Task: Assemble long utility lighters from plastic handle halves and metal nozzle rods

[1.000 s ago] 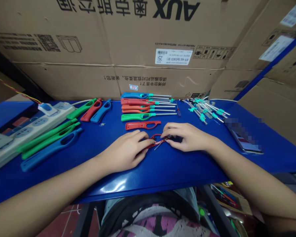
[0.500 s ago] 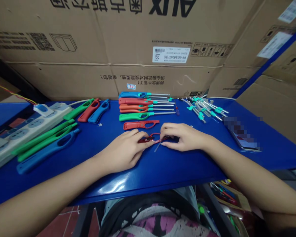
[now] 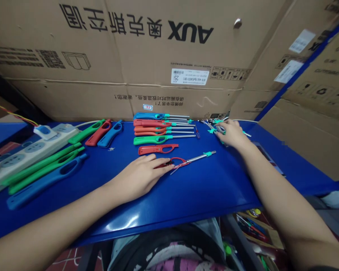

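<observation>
My left hand (image 3: 144,174) pinches the handle of an opened red gas lighter (image 3: 182,162) on the blue table. Its metal tube, with a teal collar (image 3: 207,154) near the tip, points to the right, and a thin clear strip sticks out beside the handle. My right hand (image 3: 233,133) is over a pile of metal lighter tubes with teal collars (image 3: 211,131); thumb and fingers are apart among them, partly hiding the pile. A loose red handle shell (image 3: 158,149) lies just beyond my left hand.
Lighters with tubes, among them a green lighter (image 3: 151,140), lie stacked behind. At left are coloured handle shells (image 3: 48,180) and a white power strip (image 3: 22,156). A phone (image 3: 268,158) lies beside my right forearm. A cardboard box (image 3: 147,56) stands at the back.
My right hand has left the red lighter and moved right and back to the tube pile. The lighter's tube now shows; my left hand stays on the handle. The view has tilted up slightly.
</observation>
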A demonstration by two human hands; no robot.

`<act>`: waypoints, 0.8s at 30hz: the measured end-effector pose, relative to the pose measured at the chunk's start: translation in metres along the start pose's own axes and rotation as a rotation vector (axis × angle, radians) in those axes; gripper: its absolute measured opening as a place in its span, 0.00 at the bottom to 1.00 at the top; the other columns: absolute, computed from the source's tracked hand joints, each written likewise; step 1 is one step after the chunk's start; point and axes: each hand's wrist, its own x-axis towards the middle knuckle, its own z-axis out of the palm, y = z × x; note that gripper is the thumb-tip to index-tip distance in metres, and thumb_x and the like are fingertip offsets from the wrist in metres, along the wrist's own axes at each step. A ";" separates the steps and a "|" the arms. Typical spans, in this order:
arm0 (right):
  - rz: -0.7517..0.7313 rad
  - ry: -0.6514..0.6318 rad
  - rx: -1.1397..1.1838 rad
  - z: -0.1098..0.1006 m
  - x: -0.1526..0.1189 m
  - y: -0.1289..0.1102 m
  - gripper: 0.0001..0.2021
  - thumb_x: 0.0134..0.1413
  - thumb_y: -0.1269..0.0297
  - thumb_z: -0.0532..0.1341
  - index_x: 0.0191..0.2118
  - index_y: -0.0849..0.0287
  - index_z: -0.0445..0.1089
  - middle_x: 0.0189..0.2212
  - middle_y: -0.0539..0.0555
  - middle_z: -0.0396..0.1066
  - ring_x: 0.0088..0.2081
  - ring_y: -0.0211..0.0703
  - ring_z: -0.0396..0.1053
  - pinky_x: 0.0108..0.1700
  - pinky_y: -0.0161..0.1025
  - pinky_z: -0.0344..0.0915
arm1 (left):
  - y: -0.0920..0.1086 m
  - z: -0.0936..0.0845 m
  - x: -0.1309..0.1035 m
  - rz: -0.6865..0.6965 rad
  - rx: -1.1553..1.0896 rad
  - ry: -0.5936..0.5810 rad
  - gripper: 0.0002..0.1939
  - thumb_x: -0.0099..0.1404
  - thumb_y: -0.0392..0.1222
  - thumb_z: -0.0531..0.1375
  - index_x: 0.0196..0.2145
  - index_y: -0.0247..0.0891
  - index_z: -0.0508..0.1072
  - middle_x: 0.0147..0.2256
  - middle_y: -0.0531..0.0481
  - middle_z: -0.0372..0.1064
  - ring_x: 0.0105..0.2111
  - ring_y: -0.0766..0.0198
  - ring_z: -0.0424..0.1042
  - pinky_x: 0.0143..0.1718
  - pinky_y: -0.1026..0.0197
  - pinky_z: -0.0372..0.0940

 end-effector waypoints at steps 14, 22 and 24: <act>-0.227 0.060 0.336 0.006 0.005 -0.009 0.07 0.55 0.66 0.61 0.39 0.58 0.74 0.37 0.57 0.74 0.37 0.49 0.71 0.45 0.47 0.68 | -0.001 -0.009 -0.002 -0.078 -0.038 -0.004 0.24 0.74 0.37 0.52 0.65 0.45 0.64 0.40 0.46 0.76 0.38 0.58 0.73 0.40 0.57 0.71; -0.298 -0.084 0.236 0.010 -0.006 -0.024 0.13 0.58 0.68 0.59 0.48 0.59 0.71 0.48 0.62 0.72 0.42 0.51 0.71 0.47 0.49 0.69 | -0.003 -0.006 -0.003 -0.083 -0.083 0.036 0.26 0.71 0.34 0.53 0.65 0.41 0.64 0.45 0.46 0.77 0.44 0.57 0.75 0.44 0.55 0.73; -0.270 -0.098 0.251 0.011 -0.006 -0.025 0.09 0.57 0.70 0.59 0.44 0.60 0.72 0.44 0.61 0.73 0.41 0.50 0.71 0.47 0.47 0.68 | -0.003 -0.006 -0.003 -0.085 -0.093 0.048 0.26 0.70 0.34 0.54 0.64 0.40 0.64 0.47 0.46 0.76 0.46 0.56 0.75 0.47 0.54 0.72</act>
